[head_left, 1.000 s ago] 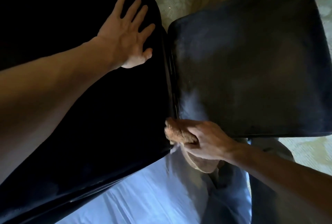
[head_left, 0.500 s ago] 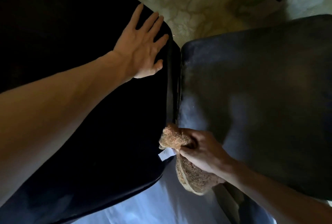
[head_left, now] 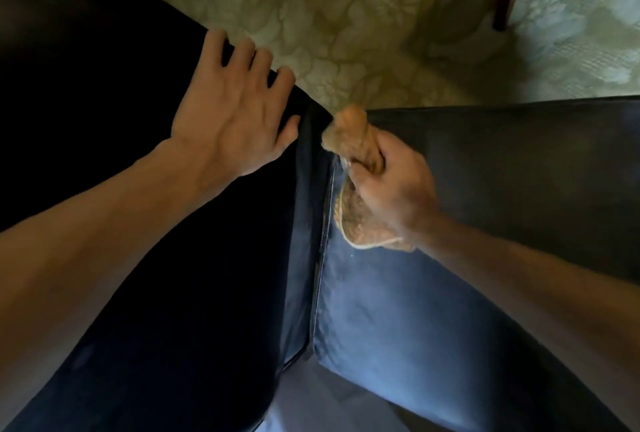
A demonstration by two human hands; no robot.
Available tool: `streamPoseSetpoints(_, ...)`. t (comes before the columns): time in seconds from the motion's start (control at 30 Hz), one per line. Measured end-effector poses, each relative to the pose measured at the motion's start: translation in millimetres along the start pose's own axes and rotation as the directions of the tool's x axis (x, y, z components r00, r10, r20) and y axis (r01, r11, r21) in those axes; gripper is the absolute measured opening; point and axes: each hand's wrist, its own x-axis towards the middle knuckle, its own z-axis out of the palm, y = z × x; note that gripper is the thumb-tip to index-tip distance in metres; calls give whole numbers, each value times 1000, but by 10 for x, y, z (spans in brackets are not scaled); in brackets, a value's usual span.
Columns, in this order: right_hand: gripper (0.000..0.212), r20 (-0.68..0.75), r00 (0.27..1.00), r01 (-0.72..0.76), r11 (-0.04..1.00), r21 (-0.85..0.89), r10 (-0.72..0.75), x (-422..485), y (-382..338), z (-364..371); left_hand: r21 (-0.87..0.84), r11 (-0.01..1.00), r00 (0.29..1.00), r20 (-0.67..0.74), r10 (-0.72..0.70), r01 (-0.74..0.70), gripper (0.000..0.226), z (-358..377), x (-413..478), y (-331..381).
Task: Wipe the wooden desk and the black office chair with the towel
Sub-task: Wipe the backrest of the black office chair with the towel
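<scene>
Tan towel (head_left: 349, 135), soft and light, sits wadded in my right hand (head_left: 393, 185). My fingers are wrapped tight around its middle, so a blunt nub sticks out ahead of the fist and a loose hemmed tail hangs behind it. That nub is pushed into the crease of the black office chair (head_left: 173, 293), where the two padded panels meet, close to the far edge above the patterned carpet (head_left: 346, 15). My left hand (head_left: 235, 119) lies on the left panel with its fingers hooked over the rim, steadying it. I judge the cloth too limp to scrub unless it is gripped short like this. The chair's smooth skin looks slick, so holding it by the rim suits it best. I can't see the wooden desk from here.
</scene>
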Motion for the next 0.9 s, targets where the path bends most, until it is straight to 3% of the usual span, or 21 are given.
streamPoseSetpoints(0.2, 31, -19, 998, 54, 998, -10, -54, 635, -246, 119, -38, 999, 1000, 26, -15, 16, 51, -7, 1, 27)
streamPoseSetpoints(0.37, 46, 145, 985, 87, 995, 39, -92, 313, -180, 292, -43, 998, 998, 39, -38, 40, 44, -26, 9, 47)
streamPoseSetpoints(0.43, 53, 165, 967, 191, 981, 31, -194, -71, 4, 395, -41, 997, 997, 51, -56, 58, 43, -31, 6, 50)
streamPoseSetpoints(0.5, 61, 309, 912, 270, 962, 46, -271, -509, 182, 468, -46, 997, 997, 58, -58, 60, 43, -40, -11, 51)
streamPoseSetpoints(0.57, 70, 453, 862, 222, 973, 69, -229, -775, 358, 490, -60, 996, 997, 53, -59, 62, 43, -55, -28, 50)
streamPoseSetpoints(0.6, 66, 460, 868, 172, 982, 73, -186, -835, 420, 475, -65, 996, 997, 47, -60, 63, 43, -62, -32, 56)
streamPoseSetpoints(0.73, 47, 182, 981, 38, 990, 137, -63, -506, 336, 301, -51, 996, 997, 31, -65, 66, 43, -54, -18, 78)
streamPoseSetpoints(0.83, 37, 56, 996, 58, 995, 82, -62, 84, -42, 143, -54, 996, 998, 11, -65, 66, 43, -31, -18, 66)
streamPoseSetpoints(0.9, 30, 51, 997, 66, 998, 10, -66, 301, -208, 161, -74, 996, 998, -4, -56, 56, 44, -7, -23, 74)
